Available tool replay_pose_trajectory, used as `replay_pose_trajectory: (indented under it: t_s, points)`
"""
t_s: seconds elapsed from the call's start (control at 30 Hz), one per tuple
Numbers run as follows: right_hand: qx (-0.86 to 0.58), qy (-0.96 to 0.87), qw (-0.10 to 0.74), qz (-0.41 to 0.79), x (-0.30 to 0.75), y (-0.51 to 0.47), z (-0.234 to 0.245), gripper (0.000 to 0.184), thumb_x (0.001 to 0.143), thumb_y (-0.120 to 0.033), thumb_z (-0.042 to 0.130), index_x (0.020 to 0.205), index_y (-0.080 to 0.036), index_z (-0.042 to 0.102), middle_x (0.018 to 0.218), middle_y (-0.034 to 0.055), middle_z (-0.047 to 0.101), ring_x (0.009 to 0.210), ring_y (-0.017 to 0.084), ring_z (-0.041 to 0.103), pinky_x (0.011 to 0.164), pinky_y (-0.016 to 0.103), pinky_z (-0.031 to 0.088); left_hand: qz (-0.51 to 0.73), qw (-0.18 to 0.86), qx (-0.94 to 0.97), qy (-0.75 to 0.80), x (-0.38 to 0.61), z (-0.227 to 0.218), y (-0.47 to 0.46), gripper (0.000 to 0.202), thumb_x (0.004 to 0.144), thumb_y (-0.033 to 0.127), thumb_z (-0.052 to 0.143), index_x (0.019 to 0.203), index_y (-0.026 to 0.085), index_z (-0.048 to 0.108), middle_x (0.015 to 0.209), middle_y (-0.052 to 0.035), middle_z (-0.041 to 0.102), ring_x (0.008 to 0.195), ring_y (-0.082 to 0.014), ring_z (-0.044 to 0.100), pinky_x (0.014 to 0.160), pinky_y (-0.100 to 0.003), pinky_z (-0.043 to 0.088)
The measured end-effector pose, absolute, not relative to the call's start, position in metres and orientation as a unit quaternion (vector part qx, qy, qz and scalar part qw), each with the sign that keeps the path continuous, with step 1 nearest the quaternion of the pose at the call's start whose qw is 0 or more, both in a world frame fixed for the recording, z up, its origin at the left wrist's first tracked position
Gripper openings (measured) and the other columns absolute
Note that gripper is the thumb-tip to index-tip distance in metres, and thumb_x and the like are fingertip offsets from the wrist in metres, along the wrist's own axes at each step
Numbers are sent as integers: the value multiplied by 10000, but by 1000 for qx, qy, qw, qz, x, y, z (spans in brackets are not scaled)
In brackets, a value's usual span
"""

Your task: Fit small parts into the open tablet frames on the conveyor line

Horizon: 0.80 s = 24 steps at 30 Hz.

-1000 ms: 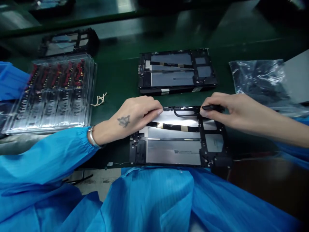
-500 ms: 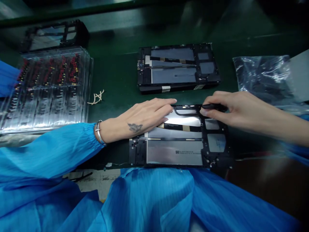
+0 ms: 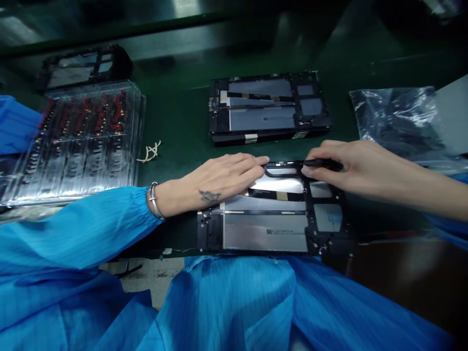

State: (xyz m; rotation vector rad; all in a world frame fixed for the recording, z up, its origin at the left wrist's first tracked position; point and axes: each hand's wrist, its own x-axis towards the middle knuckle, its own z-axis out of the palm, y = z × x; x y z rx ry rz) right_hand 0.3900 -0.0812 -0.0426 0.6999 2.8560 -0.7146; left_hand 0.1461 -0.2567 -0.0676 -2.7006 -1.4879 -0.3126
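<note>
A tablet-like device (image 3: 265, 236) lies open-backed at the table's front edge, with silver battery packs, black frame parts and a dark ribbon cable (image 3: 276, 195) showing. My left hand (image 3: 223, 178) rests flat across its upper left part, fingers stretched toward the top edge. From those fingertips a thin black strip (image 3: 281, 174) curves along the top edge to my right hand (image 3: 340, 161). That hand is closed on a slim black tool (image 3: 322, 163), like tweezers or a pen; its tip is hidden by the fingers. Both hands are bare, with blue sleeves behind them.
Behind the device stands a stack of similar devices (image 3: 261, 122). Clear plastic trays (image 3: 78, 141) with red-and-black parts sit at left, beside pale strips (image 3: 149, 152) and a blue bin (image 3: 16, 124). A clear plastic bag (image 3: 398, 114) lies at right.
The view has shifted slightly, so the scene sits a little lower. Both hands keep nearly the same place on the device, and the black strip still curves between them.
</note>
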Motion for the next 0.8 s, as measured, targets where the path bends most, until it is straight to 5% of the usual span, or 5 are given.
replay_pose_trajectory:
  t_s: [0.37,0.8]
  points:
    - [228,939,19,-257,390,-80,-45,456,950,-601,524,1011,-184,696,875,93,669,653,216,598,573,333,386,-33,230,-896,-378,151,-63,-255,244,1077,117,440,1232,65,621,1366,-247,664,1240,-321,704,1061,-443,602]
    - [216,954,-1,-206,388,-87,-45,329,922,-478,543,896,-192,702,802,71,631,625,191,558,576,316,365,-38,207,-903,-374,148,-58,-253,349,1076,80,397,1321,36,642,1350,-217,682,1215,-288,718,1020,-403,632]
